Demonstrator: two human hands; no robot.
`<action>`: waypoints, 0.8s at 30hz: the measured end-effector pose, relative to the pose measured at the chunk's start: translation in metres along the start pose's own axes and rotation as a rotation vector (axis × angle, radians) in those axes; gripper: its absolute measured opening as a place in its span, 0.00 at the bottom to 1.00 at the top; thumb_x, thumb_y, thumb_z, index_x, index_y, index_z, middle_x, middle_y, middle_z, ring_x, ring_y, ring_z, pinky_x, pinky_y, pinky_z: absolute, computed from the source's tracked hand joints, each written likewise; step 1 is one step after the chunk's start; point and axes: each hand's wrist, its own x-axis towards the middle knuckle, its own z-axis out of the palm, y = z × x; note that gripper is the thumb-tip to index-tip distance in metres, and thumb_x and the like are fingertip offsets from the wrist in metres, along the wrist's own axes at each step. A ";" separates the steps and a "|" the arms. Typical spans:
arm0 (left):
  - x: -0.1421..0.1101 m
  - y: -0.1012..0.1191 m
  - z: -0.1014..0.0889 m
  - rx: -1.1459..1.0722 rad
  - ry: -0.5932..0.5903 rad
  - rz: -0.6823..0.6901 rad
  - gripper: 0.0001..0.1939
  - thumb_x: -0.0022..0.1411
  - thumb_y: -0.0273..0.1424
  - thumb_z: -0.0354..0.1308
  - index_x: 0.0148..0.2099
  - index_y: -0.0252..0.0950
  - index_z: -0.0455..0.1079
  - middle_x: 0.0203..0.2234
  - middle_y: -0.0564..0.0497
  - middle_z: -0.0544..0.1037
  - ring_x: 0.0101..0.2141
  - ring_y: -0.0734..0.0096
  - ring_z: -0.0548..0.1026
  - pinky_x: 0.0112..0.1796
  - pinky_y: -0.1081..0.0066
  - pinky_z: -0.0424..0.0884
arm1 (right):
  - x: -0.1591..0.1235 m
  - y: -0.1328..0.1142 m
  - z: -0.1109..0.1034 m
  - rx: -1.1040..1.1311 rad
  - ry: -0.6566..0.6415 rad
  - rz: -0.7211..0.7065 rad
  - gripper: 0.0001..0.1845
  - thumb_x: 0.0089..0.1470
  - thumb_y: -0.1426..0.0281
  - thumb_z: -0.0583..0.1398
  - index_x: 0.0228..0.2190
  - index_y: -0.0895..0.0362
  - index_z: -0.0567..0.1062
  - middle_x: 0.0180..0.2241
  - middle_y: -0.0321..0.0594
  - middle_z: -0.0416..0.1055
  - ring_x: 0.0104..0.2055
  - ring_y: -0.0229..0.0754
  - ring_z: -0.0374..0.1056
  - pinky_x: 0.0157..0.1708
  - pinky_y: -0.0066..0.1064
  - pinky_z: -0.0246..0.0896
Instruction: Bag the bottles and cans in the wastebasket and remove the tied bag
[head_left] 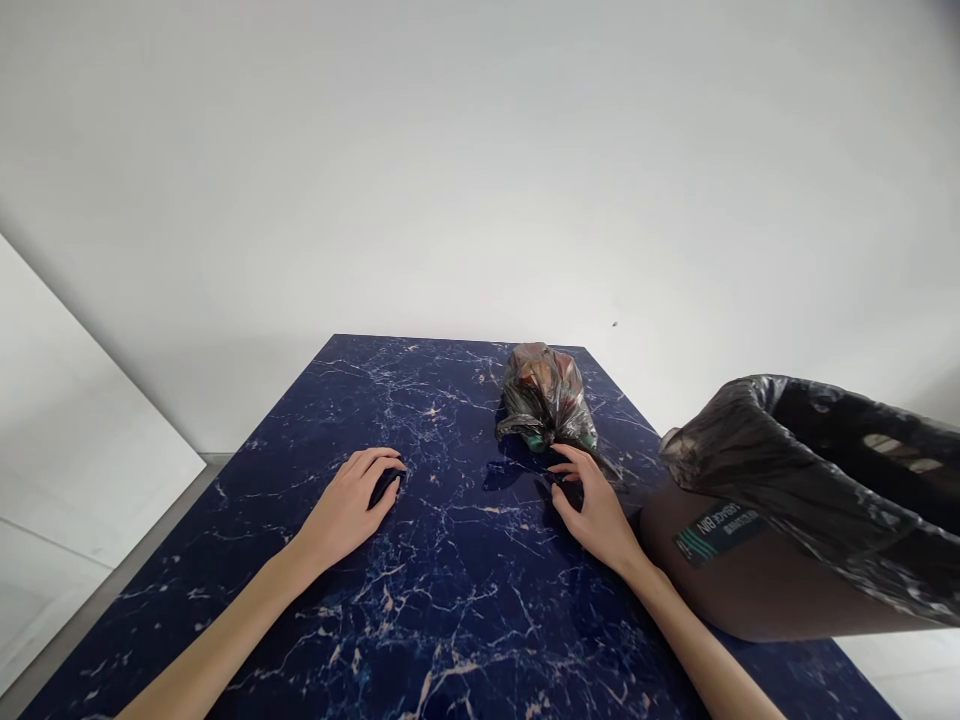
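The label [720, 532] on the bin [765, 592] reads "BAGE BIN", its start unclear, its smaller print illegible.

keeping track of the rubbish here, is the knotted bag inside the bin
No, the knotted bag sits on the blue marbled table, beyond the right hand and outside the bin.

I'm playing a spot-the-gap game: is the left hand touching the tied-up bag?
Apart. The head view shows it: the left hand lies to the left of the tied-up bag, with blue tabletop plainly showing between them.
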 end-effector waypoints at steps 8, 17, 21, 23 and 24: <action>0.000 0.000 0.001 -0.004 0.003 0.003 0.19 0.78 0.45 0.48 0.55 0.44 0.76 0.59 0.45 0.77 0.61 0.49 0.74 0.64 0.44 0.69 | -0.003 -0.016 -0.004 0.004 0.081 -0.159 0.18 0.70 0.69 0.56 0.59 0.49 0.71 0.50 0.45 0.77 0.48 0.48 0.77 0.52 0.46 0.74; 0.000 0.001 0.000 0.000 0.006 0.010 0.19 0.79 0.44 0.47 0.55 0.43 0.75 0.59 0.44 0.77 0.61 0.49 0.74 0.64 0.44 0.69 | -0.001 -0.008 -0.003 -0.293 0.362 -0.082 0.23 0.70 0.64 0.55 0.64 0.51 0.67 0.67 0.52 0.67 0.70 0.61 0.60 0.68 0.65 0.55; 0.000 0.002 -0.001 -0.004 0.001 0.013 0.18 0.79 0.44 0.48 0.55 0.43 0.75 0.59 0.44 0.77 0.61 0.49 0.74 0.64 0.43 0.69 | -0.001 -0.005 0.002 -0.269 0.200 -0.093 0.20 0.71 0.63 0.55 0.61 0.50 0.71 0.67 0.48 0.68 0.72 0.60 0.59 0.69 0.64 0.55; 0.000 0.002 -0.002 -0.007 0.000 0.010 0.18 0.79 0.44 0.48 0.55 0.43 0.75 0.59 0.44 0.77 0.61 0.49 0.74 0.63 0.44 0.71 | -0.002 -0.006 0.003 -0.286 0.155 -0.111 0.17 0.71 0.63 0.56 0.56 0.49 0.75 0.66 0.46 0.69 0.73 0.62 0.57 0.69 0.66 0.54; 0.000 0.003 -0.002 -0.008 0.002 0.011 0.18 0.79 0.44 0.48 0.55 0.43 0.75 0.59 0.44 0.77 0.61 0.49 0.74 0.62 0.45 0.71 | -0.003 -0.006 0.004 -0.295 0.142 -0.120 0.14 0.70 0.63 0.56 0.53 0.48 0.77 0.66 0.45 0.70 0.73 0.63 0.56 0.68 0.68 0.53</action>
